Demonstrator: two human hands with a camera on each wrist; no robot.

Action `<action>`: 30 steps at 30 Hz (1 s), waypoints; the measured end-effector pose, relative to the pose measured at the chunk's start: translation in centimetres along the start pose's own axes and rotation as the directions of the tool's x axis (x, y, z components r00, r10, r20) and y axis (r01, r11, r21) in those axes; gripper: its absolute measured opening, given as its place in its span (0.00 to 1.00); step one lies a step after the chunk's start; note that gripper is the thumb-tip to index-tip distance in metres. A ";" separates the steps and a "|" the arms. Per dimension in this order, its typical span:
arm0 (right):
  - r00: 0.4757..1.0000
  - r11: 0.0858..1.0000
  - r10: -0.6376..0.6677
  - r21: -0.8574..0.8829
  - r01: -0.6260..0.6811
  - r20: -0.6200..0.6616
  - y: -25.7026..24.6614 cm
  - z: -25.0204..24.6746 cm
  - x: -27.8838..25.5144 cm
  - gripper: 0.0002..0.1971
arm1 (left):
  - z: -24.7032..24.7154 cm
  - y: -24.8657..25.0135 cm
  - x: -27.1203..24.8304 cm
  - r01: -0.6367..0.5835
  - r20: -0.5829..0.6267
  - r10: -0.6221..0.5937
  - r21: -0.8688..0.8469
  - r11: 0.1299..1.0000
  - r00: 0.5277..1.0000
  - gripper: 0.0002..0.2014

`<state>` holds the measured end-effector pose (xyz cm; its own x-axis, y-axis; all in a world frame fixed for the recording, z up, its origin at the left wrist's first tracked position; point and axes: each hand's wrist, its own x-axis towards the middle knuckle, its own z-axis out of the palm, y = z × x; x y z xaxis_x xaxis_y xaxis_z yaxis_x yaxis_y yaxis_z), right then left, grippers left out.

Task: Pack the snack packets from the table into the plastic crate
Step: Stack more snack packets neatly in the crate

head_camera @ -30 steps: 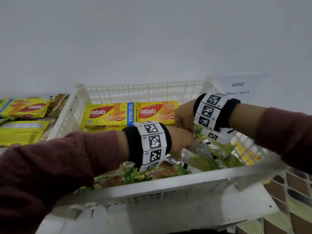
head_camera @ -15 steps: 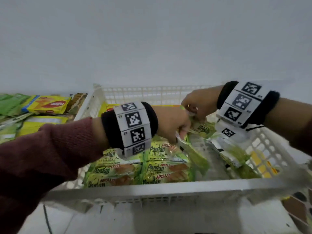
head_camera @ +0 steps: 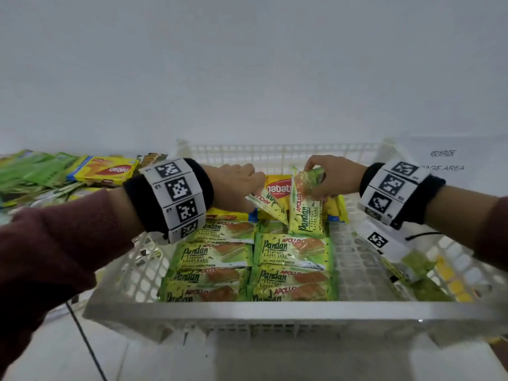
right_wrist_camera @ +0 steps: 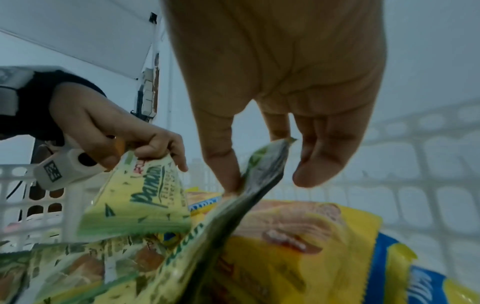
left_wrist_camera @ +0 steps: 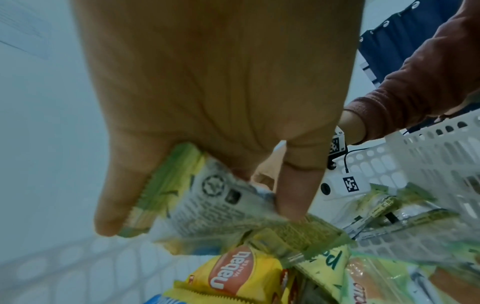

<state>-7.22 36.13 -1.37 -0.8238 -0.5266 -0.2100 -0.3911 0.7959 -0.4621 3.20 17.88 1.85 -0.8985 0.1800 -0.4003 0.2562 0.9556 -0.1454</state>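
Each hand pinches one light, crinkly Pandan packet by its sealed end: left hand (head_camera: 238, 179) on left packet (head_camera: 268, 205), right hand (head_camera: 331, 174) on right packet (head_camera: 306, 213), above the crate (head_camera: 275, 312). The film looks slippery; judged best gripped at the seam.

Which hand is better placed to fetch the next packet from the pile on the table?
Probably the left hand: the loose pile of green and yellow snack packets lies on its side, outside the white plastic crate. Both hands currently pinch a green Pandan cake packet, the right hand farther away.
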 end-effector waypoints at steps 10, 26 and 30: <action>0.999 0.999 -0.021 0.035 0.022 -0.033 -1.4 -3.7 -1.7 0.12 | 0.4 -0.9 -0.1 0.045 -0.068 -0.056 -0.146 0.988 0.996 0.32; 0.998 0.998 -0.047 -0.028 0.048 0.035 -0.7 2.1 -2.8 0.14 | 1.5 -0.5 -0.4 0.242 0.186 -0.194 -0.283 0.928 0.963 0.52; 0.999 0.934 -0.032 -0.356 0.029 -0.002 -1.0 2.3 -3.4 0.12 | 1.7 -0.1 -0.8 0.248 0.288 -0.171 -0.256 0.935 0.942 0.38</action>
<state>-3.05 36.45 -2.12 -0.8119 -0.5509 -0.1931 -0.5351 0.8346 -0.1309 4.50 17.24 0.61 -0.7875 -0.0610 -0.6133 -0.0743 0.9972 -0.0039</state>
